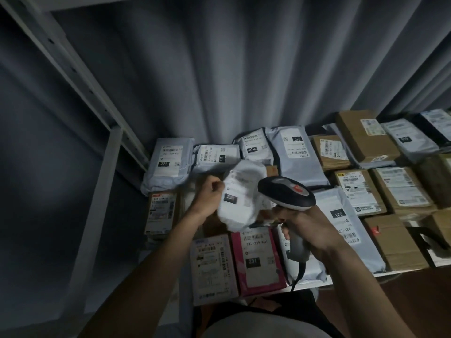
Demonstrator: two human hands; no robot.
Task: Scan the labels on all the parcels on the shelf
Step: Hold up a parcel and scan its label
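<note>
So: left hand [209,196] fingers curled, pinching the left edge of a white bag parcel [240,195], lifted clear of the pile and blurred; a black square with pale digits shows on its label, facing up. Right hand [308,229] fingers wrapped tight round the grey grip of a scanner [288,195], thumb side toward the parcel. Scanner head dark, grey top panel with a red patch, sitting at 3 o'clock of the held parcel, just beside it, maybe touching, cannot tell. Black cable [299,273] drops from the grip toward 6 o'clock.

Under the hands, at 6 o'clock of the held parcel: pink box [258,258] with white label and black "231" block. At its 9 o'clock, touching, a white box [212,265] covered in barcodes. At 9 o'clock of the left hand, a brown box [161,213] with a tall label. At 11 o'clock, a grey bag [168,164] marked "231". At 12 to 1 o'clock, more grey bags with "010" blocks [294,152]. At 3 o'clock, beyond the scanner, rows of cardboard boxes [404,189] and one long grey bag [341,215] marked "231", all packed edge to edge on the white shelf [314,285]. Shelf post [97,201] at 9 o'clock; grey curtain [219,69] behind.
</note>
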